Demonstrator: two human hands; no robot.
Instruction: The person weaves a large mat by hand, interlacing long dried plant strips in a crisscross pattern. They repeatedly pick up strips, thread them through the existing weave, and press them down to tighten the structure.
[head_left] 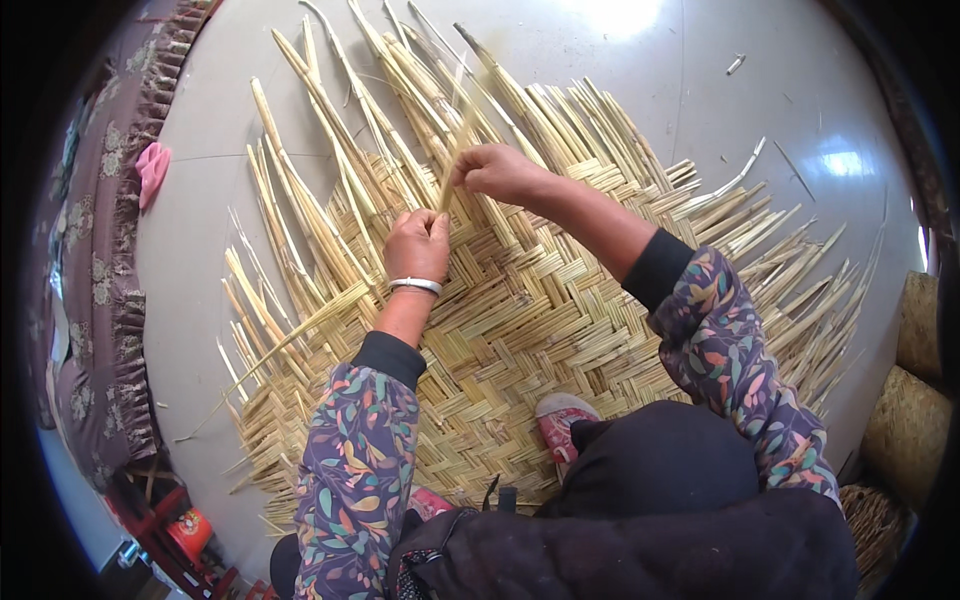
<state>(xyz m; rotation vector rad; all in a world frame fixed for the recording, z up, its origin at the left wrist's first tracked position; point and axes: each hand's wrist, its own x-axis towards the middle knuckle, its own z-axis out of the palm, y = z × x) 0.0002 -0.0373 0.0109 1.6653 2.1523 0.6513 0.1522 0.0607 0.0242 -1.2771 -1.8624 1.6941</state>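
right fingers: pinched shut on one thin pale strip (452, 165), tips meeting near the top of the strip, right hand (500, 172) at 12 o'clock of the frame centre.
left fingers: curled down, pressing the lower end of that strip against the woven part; left hand (417, 245) just at 7 o'clock of the right hand, near but not touching it.
wrist: silver bangle (416, 286) on the left wrist.
sleeves: dark floral sleeves (355, 470) with black cuffs, both forearms coming in from the lower edge.
strip: flat, narrow, straw-yellow, standing roughly upright between the two hands, upper end running toward 12 o'clock.
mat (520, 330): big woven piece of the same yellow strips, herringbone pattern, tight in the middle, lying flat under both hands.
loose ends (320, 190): unwoven strips fanning out from the mat edge toward 10 to 1 o'clock, more sticking out at 3 o'clock and 8 o'clock.
shoe (560, 420): red and white, resting on the mat at 6 o'clock of the hands, dark trouser knee beside it.
floor (200, 260): smooth light grey tile, glare patches at 12 and 2 o'clock, a few stray slivers at 1 o'clock.
couch (95, 250): patterned purple-brown cover with fringe along the 9 o'clock rim, pink cloth (153, 170) on its edge.
round things (915, 400): tan woven-looking shapes at 4 o'clock, kind unclear.
red item (185, 530): at 7 o'clock, blurred.
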